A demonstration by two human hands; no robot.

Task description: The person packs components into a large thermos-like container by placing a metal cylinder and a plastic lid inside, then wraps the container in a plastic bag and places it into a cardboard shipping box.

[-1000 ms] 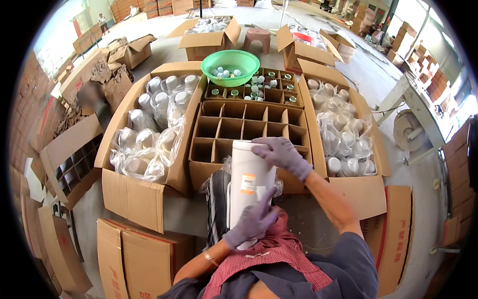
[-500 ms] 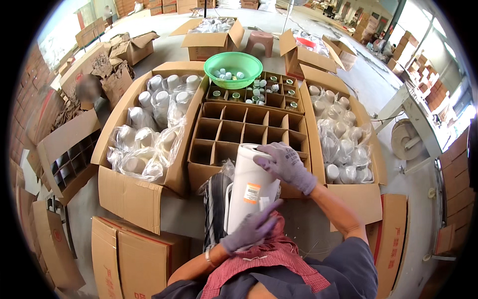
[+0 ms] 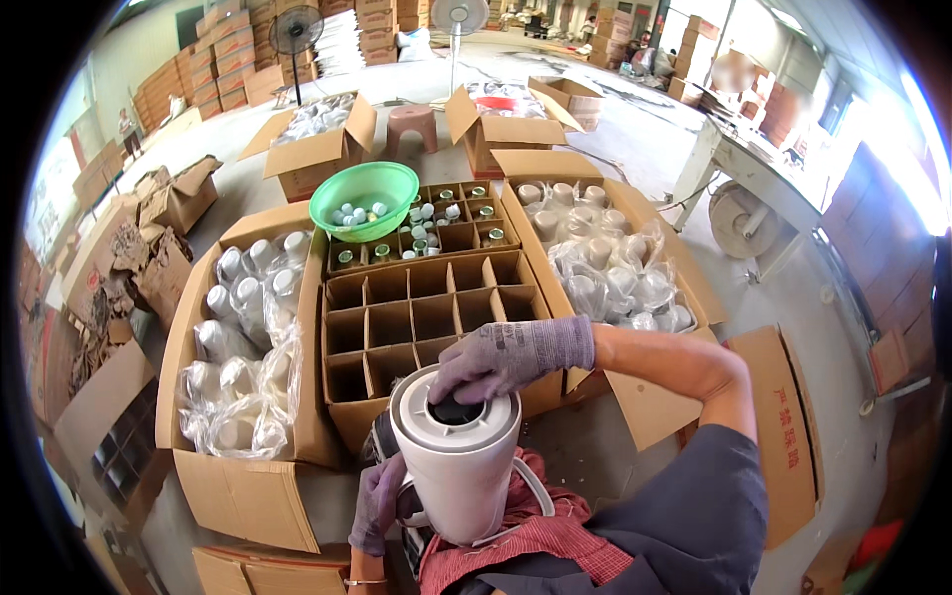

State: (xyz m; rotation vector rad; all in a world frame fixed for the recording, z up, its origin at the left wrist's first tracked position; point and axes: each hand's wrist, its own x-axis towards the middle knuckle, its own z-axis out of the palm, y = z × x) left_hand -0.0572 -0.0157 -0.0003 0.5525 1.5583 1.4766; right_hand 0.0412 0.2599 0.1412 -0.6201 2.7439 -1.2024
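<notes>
A white thermos jug (image 3: pixel 461 486) stands upright over my lap, its ribbed ring-shaped top facing up around a dark round opening. A looped carrying handle (image 3: pixel 535 488) hangs at its right side. My right hand (image 3: pixel 501 359), in a grey-purple knit glove, bends over the top with its fingers closed at the rim of the opening; the fingertips are partly hidden inside. At the jug's lower left, my gloved left hand (image 3: pixel 377 504) is closed around the side handle. Just beyond the jug is a carton (image 3: pixel 342 416) with cardboard dividers forming bare compartments.
A green basin (image 3: pixel 347 183) of small caps rests on a divided carton of bottles. Open cartons of plastic-wrapped white cylinders flank it, left (image 3: pixel 307 397) and right (image 3: pixel 699 288). Farther off are a stool (image 3: pixel 412 127), fans and stacked boxes. A machine table (image 3: pixel 759 178) stands right.
The jug has gone from leaning with its side up to upright with its opening up. My right hand moved onto the opening; my left hand closed on the side handle. The view swung right.
</notes>
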